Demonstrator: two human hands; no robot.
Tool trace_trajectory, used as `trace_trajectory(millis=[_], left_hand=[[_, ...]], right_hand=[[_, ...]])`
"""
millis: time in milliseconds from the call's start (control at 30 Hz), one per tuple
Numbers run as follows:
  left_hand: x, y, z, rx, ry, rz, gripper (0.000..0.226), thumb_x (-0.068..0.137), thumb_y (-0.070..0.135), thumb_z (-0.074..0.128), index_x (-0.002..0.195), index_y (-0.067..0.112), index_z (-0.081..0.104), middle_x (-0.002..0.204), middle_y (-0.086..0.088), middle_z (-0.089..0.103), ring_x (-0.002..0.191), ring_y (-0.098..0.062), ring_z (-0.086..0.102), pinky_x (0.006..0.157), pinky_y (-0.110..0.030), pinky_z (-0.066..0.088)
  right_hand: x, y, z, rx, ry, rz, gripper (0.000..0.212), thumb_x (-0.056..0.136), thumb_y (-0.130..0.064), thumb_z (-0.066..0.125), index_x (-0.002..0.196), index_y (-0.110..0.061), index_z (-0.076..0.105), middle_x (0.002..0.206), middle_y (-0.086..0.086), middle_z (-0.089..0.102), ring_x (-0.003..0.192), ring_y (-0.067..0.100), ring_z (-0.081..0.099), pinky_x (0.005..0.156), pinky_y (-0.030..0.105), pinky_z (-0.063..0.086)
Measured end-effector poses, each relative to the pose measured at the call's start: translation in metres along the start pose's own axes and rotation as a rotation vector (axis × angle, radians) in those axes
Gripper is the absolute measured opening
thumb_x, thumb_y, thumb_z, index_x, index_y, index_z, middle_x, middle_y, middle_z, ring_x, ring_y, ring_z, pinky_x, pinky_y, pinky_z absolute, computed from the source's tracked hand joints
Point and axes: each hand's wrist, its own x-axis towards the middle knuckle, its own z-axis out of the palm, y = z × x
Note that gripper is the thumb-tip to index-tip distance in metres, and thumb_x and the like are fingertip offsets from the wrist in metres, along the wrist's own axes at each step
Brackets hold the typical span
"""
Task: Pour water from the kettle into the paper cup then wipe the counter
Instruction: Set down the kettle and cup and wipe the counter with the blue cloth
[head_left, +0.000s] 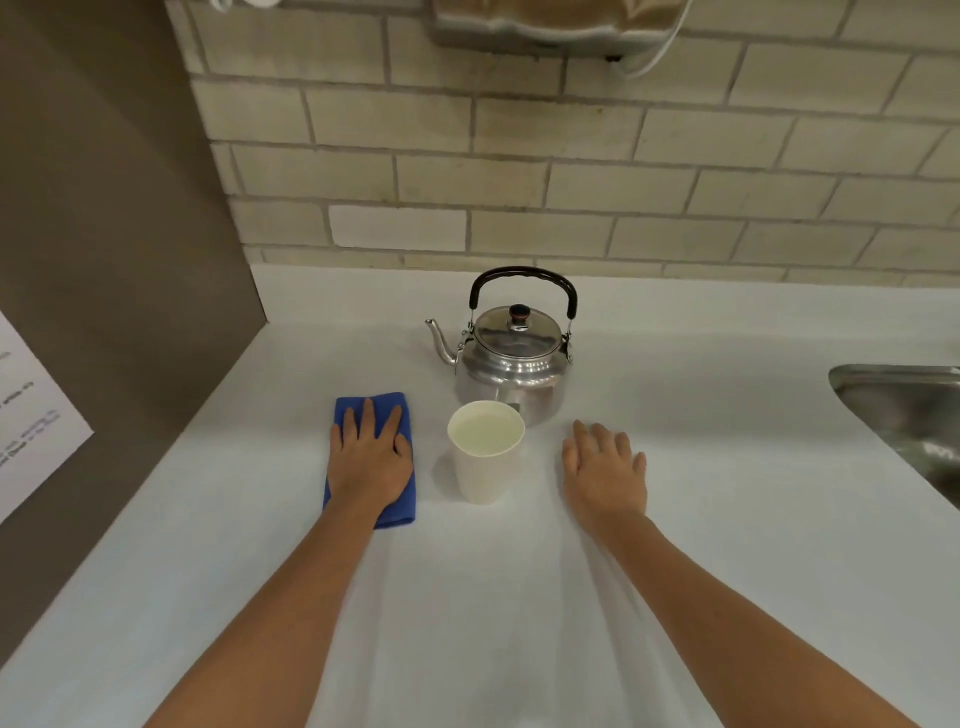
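Both hands lie palm-down on the white counter (519, 597). The left hand (370, 460) presses flat on a folded blue cloth (397, 512), fingers spread, gripping nothing. The right hand (605, 473) rests loose and empty on bare counter. Between them stands the cup (485, 470), holding water. The kettle (511, 358) sits just behind the cup, lid on, spout pointing left. A sink (904, 410) lies far right, tiled wall (519, 156) behind. Both forearms reach forward, nearly straight.
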Motion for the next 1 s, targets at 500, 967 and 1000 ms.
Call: trace_trajectory(millis=[500, 967, 1000], left_hand=[[0.002, 0.010, -0.003, 0.050, -0.024, 0.044, 0.051, 0.097, 0.032, 0.019, 0.147, 0.023, 0.012, 0.159, -0.007, 0.009, 0.145, -0.029, 0.007, 0.119, -0.043, 0.006], [0.009, -0.003, -0.007, 0.044, -0.039, 0.042, 0.051, 0.097, 0.032, 0.019, 0.146, 0.025, 0.012, 0.159, -0.007, 0.009, 0.145, -0.028, 0.007, 0.118, -0.044, 0.005], [0.007, -0.002, -0.006, 0.043, -0.034, 0.038, 0.051, 0.097, 0.031, 0.020, 0.146, 0.024, 0.013, 0.158, -0.008, 0.010, 0.145, -0.029, 0.008, 0.118, -0.044, 0.006]], right_hand=[[0.007, 0.003, 0.001, -0.011, -0.034, -0.023, 0.047, 0.098, -0.040, 0.020, 0.142, -0.025, 0.027, 0.146, -0.002, 0.033, 0.134, 0.029, 0.024, 0.110, 0.047, 0.023], [-0.003, 0.025, -0.005, -0.051, -0.048, -0.097, 0.047, 0.098, -0.038, 0.023, 0.143, -0.025, 0.027, 0.150, -0.003, 0.029, 0.137, 0.027, 0.022, 0.112, 0.044, 0.021], [-0.003, 0.027, -0.006, -0.055, -0.053, -0.110, 0.047, 0.098, -0.038, 0.023, 0.143, -0.025, 0.027, 0.151, -0.003, 0.029, 0.137, 0.027, 0.022, 0.112, 0.044, 0.022]])
